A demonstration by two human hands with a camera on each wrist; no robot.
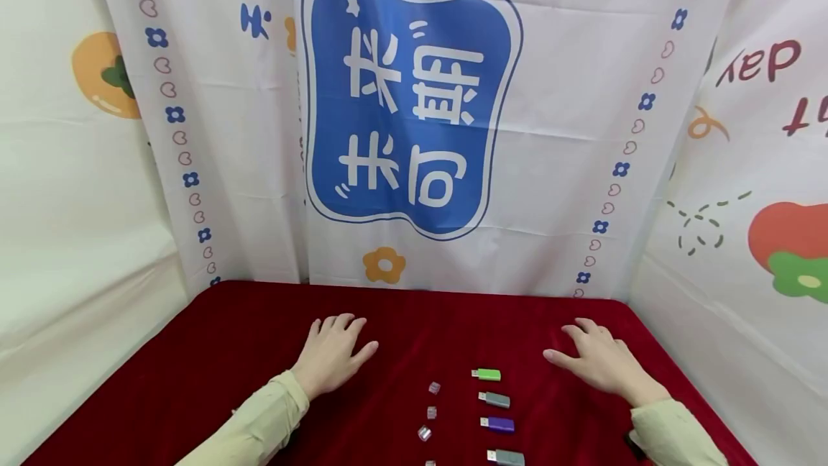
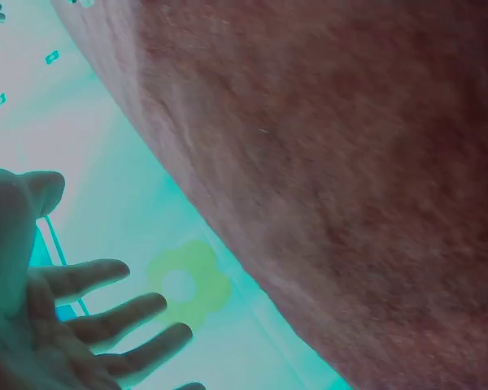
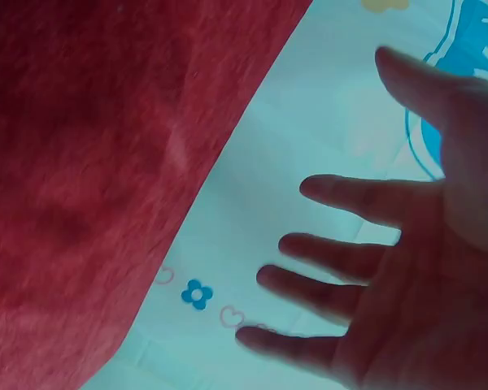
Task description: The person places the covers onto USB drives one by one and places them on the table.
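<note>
Resting in a column on plush red cloth [image 1: 414, 322], four slim, metal-tipped USB sticks [image 1: 501, 425], grey, purple, grey, then green, lie right of small, clear, blocky pieces [image 1: 431, 413]. Farther out, the left hand [image 1: 331, 356] and right hand [image 1: 604, 358] hold nothing, fingers spread wide, cloth between them and the rows. Beyond, the cloth's straight edge meets creased white fabric [image 1: 550, 250].

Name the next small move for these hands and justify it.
Probably the right hand should ease leftward and pinch the green USB stick. That hand is empty with its fingers spread, and this stick appears to be the nearest in its row. The left hand, also empty, is farther off, with the small clear pieces lying between it and the sticks.
</note>
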